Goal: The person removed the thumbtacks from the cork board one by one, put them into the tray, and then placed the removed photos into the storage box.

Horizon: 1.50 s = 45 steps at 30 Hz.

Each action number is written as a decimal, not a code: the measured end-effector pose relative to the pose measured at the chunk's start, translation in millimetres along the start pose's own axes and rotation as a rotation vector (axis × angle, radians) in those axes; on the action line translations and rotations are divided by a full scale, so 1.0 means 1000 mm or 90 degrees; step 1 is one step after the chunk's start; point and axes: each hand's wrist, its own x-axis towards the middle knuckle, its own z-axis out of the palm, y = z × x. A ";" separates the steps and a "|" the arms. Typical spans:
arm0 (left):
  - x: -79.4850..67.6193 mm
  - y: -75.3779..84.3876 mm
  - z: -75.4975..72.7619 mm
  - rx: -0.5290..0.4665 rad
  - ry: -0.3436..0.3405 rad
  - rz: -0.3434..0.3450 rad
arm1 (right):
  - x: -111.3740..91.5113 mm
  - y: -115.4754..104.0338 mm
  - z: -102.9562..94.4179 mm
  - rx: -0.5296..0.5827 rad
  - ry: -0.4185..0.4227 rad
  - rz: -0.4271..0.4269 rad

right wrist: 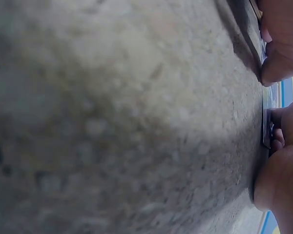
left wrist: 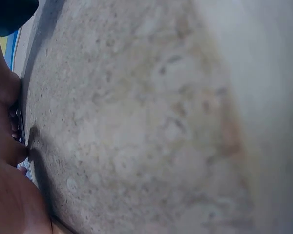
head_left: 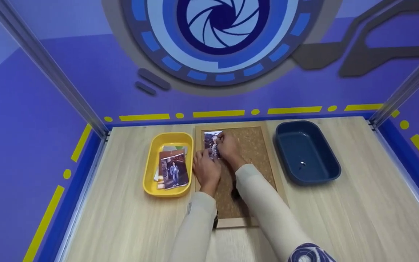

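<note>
A printed photo (head_left: 210, 141) lies at the upper left corner of a wood-framed cork board (head_left: 255, 153). My right hand (head_left: 228, 147) pinches the photo at its right side, fingers curled. My left hand (head_left: 207, 168) rests at its lower left edge with fingers extended, touching the photo. In the right wrist view, the right hand (right wrist: 281, 180) is low at the right edge and the left hand (right wrist: 283, 46) is above it. The left wrist view shows mostly cork (left wrist: 122, 122), with the left hand (left wrist: 12, 195) at the edge.
Left of the board stands a yellow tray (head_left: 147, 167) holding several overlapping photos (head_left: 174, 171). To the right, a dark blue tray (head_left: 289, 153) contains small shiny pieces (head_left: 303, 163). All stand on a pale wooden table (head_left: 358, 203) before a blue wall.
</note>
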 end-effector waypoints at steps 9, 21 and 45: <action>-0.001 -0.003 0.000 -0.003 -0.015 0.001 | 0.004 -0.004 0.004 -0.038 0.021 -0.018; 0.001 -0.001 0.000 0.004 0.002 0.005 | 0.015 -0.008 0.003 -0.021 0.002 -0.004; -0.002 0.001 0.000 0.003 -0.014 -0.015 | 0.020 -0.008 0.006 0.000 -0.005 0.015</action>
